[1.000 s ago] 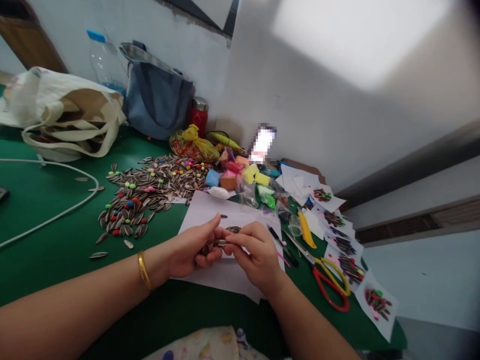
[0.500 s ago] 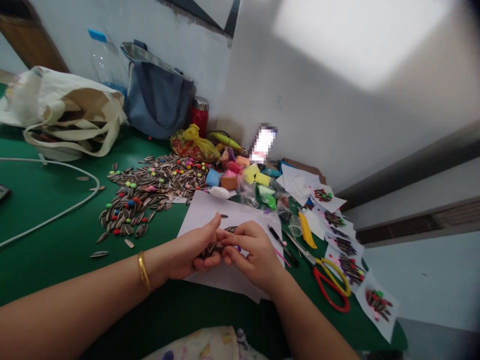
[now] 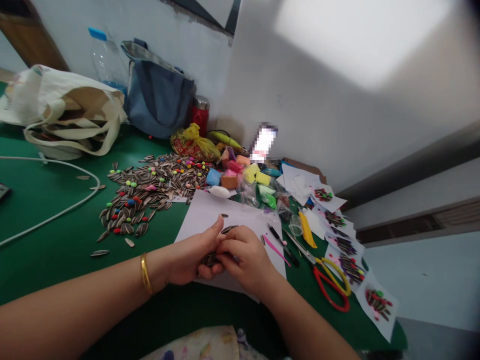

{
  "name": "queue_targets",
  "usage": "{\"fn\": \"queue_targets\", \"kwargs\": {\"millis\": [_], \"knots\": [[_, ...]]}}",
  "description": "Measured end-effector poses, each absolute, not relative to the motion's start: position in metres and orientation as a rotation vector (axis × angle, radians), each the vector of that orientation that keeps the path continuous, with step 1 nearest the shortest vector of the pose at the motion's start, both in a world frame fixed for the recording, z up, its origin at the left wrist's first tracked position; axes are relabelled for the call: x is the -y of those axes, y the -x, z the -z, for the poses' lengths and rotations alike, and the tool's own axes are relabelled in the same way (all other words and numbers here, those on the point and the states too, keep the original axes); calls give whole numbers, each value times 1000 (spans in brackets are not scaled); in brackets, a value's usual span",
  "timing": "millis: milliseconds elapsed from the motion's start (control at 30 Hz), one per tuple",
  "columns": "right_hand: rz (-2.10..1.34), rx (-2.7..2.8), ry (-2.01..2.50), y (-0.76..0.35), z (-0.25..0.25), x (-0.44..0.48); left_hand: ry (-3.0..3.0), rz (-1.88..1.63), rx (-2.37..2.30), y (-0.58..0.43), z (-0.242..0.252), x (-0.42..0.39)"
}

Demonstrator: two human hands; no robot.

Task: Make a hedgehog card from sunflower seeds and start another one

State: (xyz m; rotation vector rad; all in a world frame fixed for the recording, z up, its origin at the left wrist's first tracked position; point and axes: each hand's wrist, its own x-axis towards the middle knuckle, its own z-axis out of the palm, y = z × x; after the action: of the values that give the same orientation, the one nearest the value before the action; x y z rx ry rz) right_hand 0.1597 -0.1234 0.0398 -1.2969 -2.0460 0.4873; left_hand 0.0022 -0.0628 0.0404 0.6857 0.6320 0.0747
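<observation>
Brown seeds (image 3: 210, 260) lie in the curled left hand (image 3: 192, 256) above white paper (image 3: 198, 212), and the right hand (image 3: 247, 256) seems to pick there, holding what I can't tell, so next needs a gentle pinch.

Along the wall (image 3: 212, 65) we see a cream bag (image 3: 48, 82) slumped with its mouth open, and behind it a clear bottle (image 3: 108, 62) with a blue cap. A blue bag (image 3: 159, 100) stands upright beside them, then a red flask (image 3: 200, 115) with a silvery lid. We find a knotted yellow bag (image 3: 195, 142) just in front, a tilted, blurred phone (image 3: 262, 142) farther right, and a pale cable (image 3: 67, 163) curving at left.
</observation>
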Motion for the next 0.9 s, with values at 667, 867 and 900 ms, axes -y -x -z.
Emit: {"fn": "queue_targets", "kwargs": {"millis": [667, 867, 900], "knots": [[-395, 1823, 1324, -181, -48, 122, -707, -305, -626, 3, -36, 50], [-336, 1881, 1285, -179, -45, 124, -689, -330, -661, 2, -36, 50], [-315, 1884, 1287, -178, -44, 123, -692, -331, -669, 2, -36, 50]]}}
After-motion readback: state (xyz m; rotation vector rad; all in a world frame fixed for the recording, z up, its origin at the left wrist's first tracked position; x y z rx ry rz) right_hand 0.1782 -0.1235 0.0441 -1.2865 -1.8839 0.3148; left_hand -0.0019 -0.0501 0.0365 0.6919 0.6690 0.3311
